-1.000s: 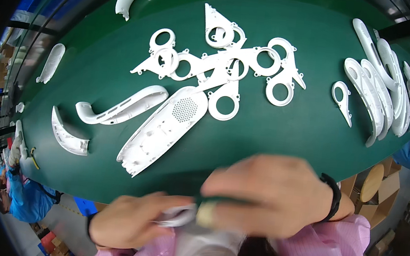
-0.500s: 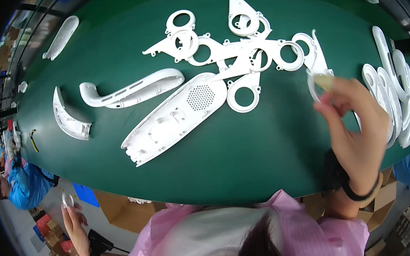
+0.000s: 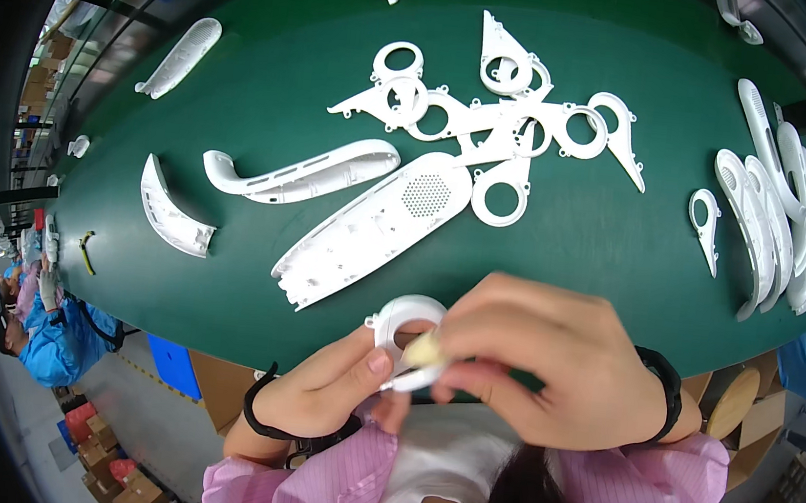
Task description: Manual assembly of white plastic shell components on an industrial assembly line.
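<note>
Close to the table's front edge, my left hand (image 3: 334,389) grips a white ring-shaped plastic part (image 3: 413,313), thumb on its near side. My right hand (image 3: 543,364) meets it from the right, thumb and index finger pinched at the ring's lower edge. A yellowish cap (image 3: 424,350) shows at the right index fingertip and lies over the ring. The right fingers partly hide the ring's lower side. Beyond my hands lies a long white shell (image 3: 366,233) with a round patch of holes, and beside it a curved white handle-like piece (image 3: 308,173).
Several white ring parts with pointed arms (image 3: 505,120) lie overlapping on the green table (image 3: 580,250). One ring part (image 3: 703,224) lies alone at right, by stacked white shells (image 3: 759,230). A curved piece (image 3: 171,212) and a shell (image 3: 183,57) are at left. A co-worker in blue (image 3: 69,344) is at far left.
My right hand has come from beside the ring parts to the front edge. My left hand has risen from below the table at lower left, and both now meet at the ring part. The view has shifted.
</note>
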### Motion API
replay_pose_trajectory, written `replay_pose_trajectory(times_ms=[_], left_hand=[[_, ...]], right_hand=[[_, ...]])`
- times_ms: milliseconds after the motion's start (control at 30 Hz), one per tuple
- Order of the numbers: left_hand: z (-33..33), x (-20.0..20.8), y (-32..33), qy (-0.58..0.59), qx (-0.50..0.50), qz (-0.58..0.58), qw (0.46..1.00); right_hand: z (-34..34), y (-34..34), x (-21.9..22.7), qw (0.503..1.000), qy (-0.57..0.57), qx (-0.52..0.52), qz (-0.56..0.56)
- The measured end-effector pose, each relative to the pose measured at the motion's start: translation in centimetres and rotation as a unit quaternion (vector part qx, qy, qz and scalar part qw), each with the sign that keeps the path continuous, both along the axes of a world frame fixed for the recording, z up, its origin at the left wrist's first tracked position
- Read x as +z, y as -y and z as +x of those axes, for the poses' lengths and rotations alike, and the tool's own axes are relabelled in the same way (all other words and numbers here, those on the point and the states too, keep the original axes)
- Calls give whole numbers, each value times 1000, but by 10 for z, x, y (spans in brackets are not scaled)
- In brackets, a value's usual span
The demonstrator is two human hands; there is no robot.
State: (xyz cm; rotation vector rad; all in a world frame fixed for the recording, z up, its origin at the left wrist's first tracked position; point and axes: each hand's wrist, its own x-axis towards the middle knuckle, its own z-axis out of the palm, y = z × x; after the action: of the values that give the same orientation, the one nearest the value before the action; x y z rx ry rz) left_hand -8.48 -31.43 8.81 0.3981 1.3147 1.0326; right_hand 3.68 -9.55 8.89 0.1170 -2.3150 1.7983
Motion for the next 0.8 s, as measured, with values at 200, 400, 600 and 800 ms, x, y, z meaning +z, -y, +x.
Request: replay_pose_trajectory(times_ms=[200, 400, 600, 800], left_hand=[[1, -21, 10, 57, 132, 81, 986], [-2, -3, 9, 66, 171, 71, 981], [-2, -7, 7, 22, 168, 109, 979], [-11, -17, 2, -53, -11, 137, 989]], right_hand=[[-11, -29, -30, 924, 54, -133, 353], [-4, -36, -32, 916, 61, -53, 393], [17, -46, 12, 998, 43, 46, 6], [-11, -12, 13, 966, 107, 129, -196]])
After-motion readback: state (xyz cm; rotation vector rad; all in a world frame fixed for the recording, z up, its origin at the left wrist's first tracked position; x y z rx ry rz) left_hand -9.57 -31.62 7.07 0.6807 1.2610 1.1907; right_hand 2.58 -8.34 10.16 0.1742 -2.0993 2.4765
